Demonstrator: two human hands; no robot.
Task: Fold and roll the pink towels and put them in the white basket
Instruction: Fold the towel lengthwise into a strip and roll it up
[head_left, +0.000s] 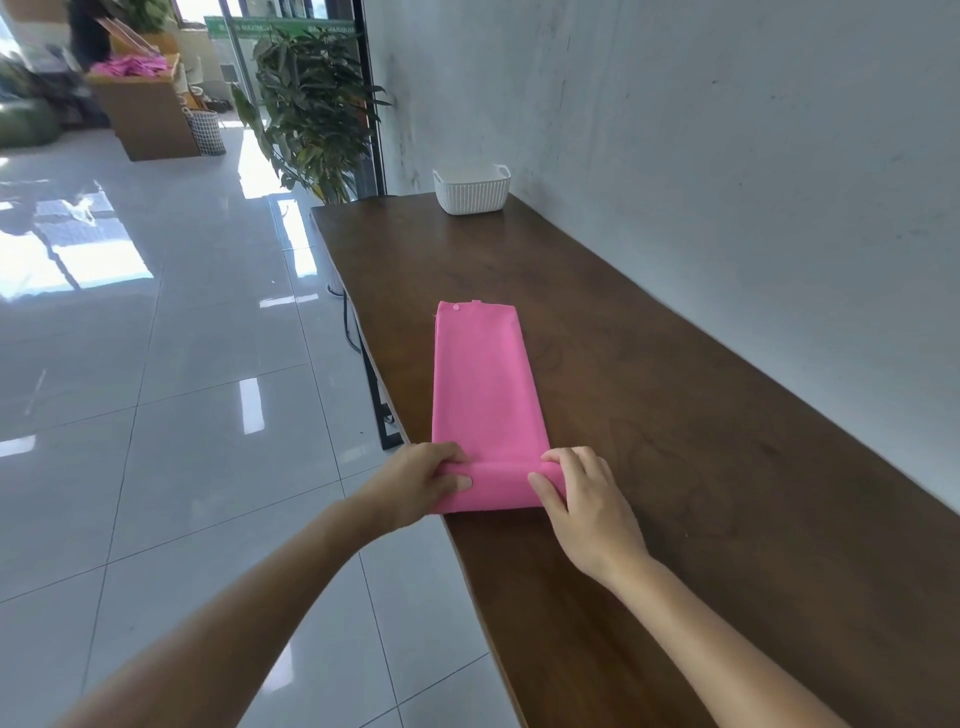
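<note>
Two bare forearms reach in from the near edge. Left hand (415, 483) and right hand (587, 504) are both on the near end of the pink towel (483, 384).

- Left hand: fingers curled over the top of the rolled end, thumb on its near face, gripping the roll's left end.
- Right hand: fingers curled over the roll's right end, thumb lying along the near face and pointing left. It grips too.
- Towel: folded into a long narrow strip and lying flat on the dark wooden bench (727, 467). Its long axis runs along the bench, away from the person and toward the white basket (471, 189). The near end is turned up into a short roll set crosswise to the strip. The far end is flat and square-cut, with a small round snap and a tab at its edge.
- Position: the strip lies close to the bench's open left edge, and the roll's left end is at that edge.
- Basket: stands at the far end of the bench beside the wall (727, 156), well apart from the towel.

Background: a glossy tiled floor (156, 389), a leafy plant (317, 104), and a distant blurred pink heap (130, 66) on a counter.
</note>
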